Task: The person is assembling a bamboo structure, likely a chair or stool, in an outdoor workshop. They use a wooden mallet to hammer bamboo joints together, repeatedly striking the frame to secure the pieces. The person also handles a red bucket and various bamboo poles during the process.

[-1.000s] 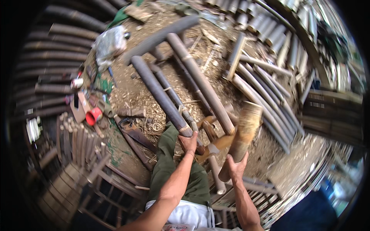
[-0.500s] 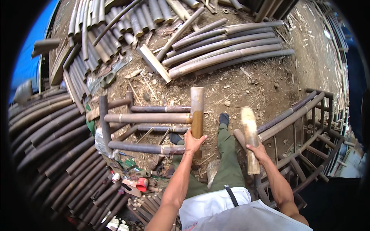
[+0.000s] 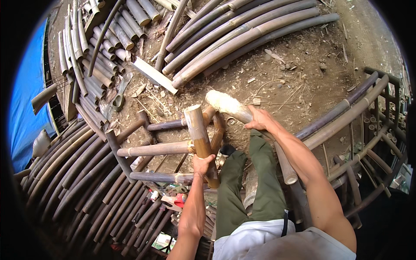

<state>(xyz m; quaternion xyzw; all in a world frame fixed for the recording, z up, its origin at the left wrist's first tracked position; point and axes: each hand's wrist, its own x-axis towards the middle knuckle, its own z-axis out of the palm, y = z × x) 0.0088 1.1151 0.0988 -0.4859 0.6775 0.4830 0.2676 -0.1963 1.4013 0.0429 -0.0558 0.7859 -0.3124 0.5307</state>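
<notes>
My left hand [image 3: 203,164] is wrapped round the lower part of a thick bamboo post [image 3: 197,125], which stands tilted at the right end of a bamboo frame [image 3: 156,149]. Rails run from this post side to a dark leg [image 3: 119,154] at the left. In my right hand [image 3: 260,119] is a wooden club [image 3: 225,105] with a pale, frayed end, held by its near end and pointing left. The frayed end lies beyond the post's top, close to another bamboo piece [image 3: 209,115] of the frame; whether they touch I cannot tell.
A second bamboo frame [image 3: 342,117] stands at the right. Long bamboo poles [image 3: 242,43] lie on the dirt ahead, with cut lengths [image 3: 117,39] piled at the far left. Dark poles [image 3: 82,173] fill the near left. Wood chips litter the ground round my legs [image 3: 232,182].
My right hand has swung the club from beside my right leg leftward and forward to the frame's end. The post and frame now look tilted, with my left hand still gripping. The view has shifted.
</notes>
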